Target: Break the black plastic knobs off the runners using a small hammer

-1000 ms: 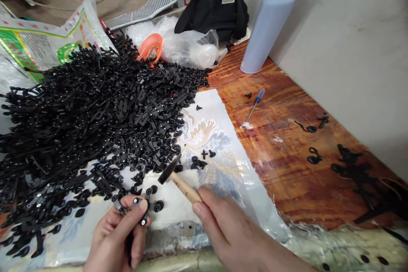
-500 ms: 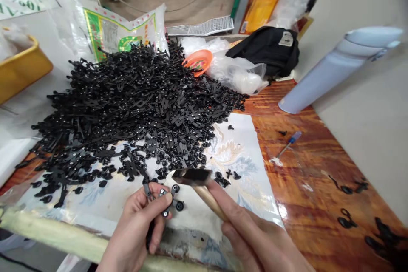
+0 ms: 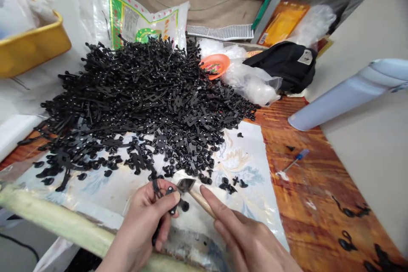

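My left hand (image 3: 143,221) grips a few black plastic strip parts (image 3: 168,199), with a round end sticking out past the thumb. My right hand (image 3: 245,238) is shut on the wooden handle of a small hammer (image 3: 199,197). Its dark metal head (image 3: 185,185) sits right by my left thumb and the held parts. Behind both hands lies a large heap of black plastic strips (image 3: 143,106), spilling onto a floral-printed plastic sheet (image 3: 245,170). Some loose pieces lie just beyond my fingers.
A yellow tray (image 3: 32,46) stands at the far left. Behind the heap are a printed woven sack (image 3: 143,21), an orange dish (image 3: 215,66), and a black bag (image 3: 283,66). A pale blue bottle (image 3: 347,97) lies right. A screwdriver (image 3: 296,159) and black pieces rest on the varnished wood surface (image 3: 306,216).
The hammer head has dropped closer to the parts in my left hand. The view has swung left and shows more of the heap and the yellow tray.
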A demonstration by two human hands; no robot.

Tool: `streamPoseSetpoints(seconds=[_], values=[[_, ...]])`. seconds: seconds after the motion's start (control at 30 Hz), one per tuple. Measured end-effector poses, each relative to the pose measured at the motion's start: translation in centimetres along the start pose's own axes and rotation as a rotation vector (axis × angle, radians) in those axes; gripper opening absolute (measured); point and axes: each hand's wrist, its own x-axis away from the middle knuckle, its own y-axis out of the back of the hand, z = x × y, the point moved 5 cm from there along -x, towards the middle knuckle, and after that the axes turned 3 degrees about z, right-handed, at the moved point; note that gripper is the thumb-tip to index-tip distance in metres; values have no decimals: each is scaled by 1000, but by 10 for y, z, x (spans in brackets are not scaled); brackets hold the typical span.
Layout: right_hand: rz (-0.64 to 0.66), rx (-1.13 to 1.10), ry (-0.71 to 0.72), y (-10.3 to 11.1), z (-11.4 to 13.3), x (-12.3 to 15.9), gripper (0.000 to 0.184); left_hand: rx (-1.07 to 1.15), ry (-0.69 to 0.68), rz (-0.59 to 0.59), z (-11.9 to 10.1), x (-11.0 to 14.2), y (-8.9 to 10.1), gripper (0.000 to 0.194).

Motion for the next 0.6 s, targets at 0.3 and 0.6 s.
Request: streamPoseSetpoints(seconds=[0.3,0.6], values=[[-40,-30,-29,-5,-4,4,50,7,10,1,1,0,2,24],[52,-109,-86,-16,-11,2,48,19,-7,14,6,-5,4,28]])
